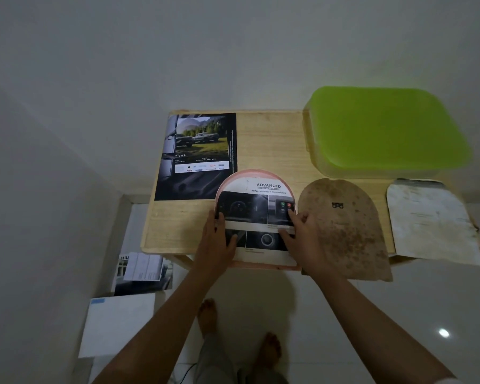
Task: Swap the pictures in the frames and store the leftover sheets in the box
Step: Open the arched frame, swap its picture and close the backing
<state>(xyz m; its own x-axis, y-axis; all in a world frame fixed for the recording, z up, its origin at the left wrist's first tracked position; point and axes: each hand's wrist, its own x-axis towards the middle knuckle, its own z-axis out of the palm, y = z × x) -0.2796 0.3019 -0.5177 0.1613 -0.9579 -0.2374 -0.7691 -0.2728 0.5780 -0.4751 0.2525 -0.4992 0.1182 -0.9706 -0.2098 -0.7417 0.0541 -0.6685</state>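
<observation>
While the left hand (215, 241) and right hand (302, 241) lay on the dashboard picture (261, 217) inside the pink frame (257, 172), their fingers (285, 232) pressed it flat, grasping nothing. A brown backing board (341, 231) lay just right of them, with a green-lidded box (385, 128) beyond on the worktop (269, 145).

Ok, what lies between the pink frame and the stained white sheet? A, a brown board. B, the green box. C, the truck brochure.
A: the brown board lies on the table with the pink frame on its left and the stained sheet on its right.
</observation>
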